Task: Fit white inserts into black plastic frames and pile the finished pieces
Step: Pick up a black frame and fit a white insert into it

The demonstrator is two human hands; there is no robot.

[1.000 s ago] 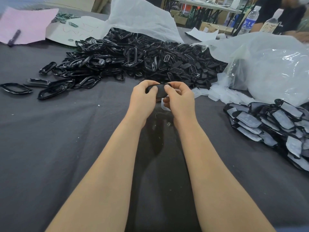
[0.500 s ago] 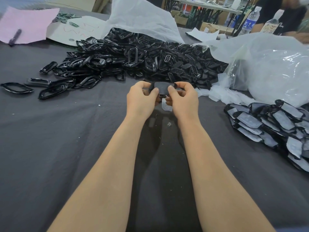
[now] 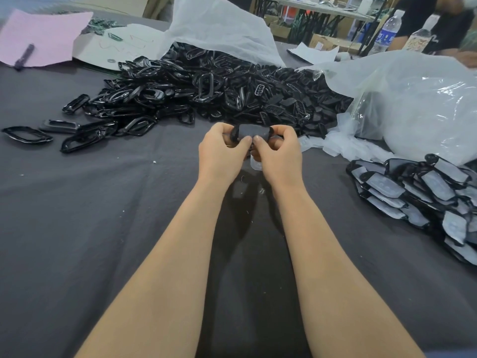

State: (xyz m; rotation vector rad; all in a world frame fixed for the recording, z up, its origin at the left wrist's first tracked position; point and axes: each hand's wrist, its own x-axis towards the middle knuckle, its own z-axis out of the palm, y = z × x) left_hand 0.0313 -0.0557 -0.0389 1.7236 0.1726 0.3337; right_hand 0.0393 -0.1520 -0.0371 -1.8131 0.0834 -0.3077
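Observation:
Both hands hold one black plastic frame (image 3: 254, 132) with a pale insert in it, above the middle of the grey cloth. My left hand (image 3: 222, 151) grips its left end and my right hand (image 3: 277, 151) grips its right end, both thumbs pressing on the near edge. A scrap of white film (image 3: 255, 165) hangs under my right hand. A big heap of empty black frames (image 3: 206, 91) lies behind the hands. Finished pieces with white inserts (image 3: 418, 195) are piled at the right. Loose white inserts (image 3: 343, 146) lie by the plastic bag.
A large clear plastic bag (image 3: 418, 99) sits at the right rear and a white bag (image 3: 219, 29) behind the heap. Pink paper (image 3: 44, 34) with a marker (image 3: 24, 56) lies far left. Water bottles (image 3: 387, 32) and another person are at the back right.
The hands have turned the frame so its face with the insert shows. Both thumbs have slid together onto its near edge.

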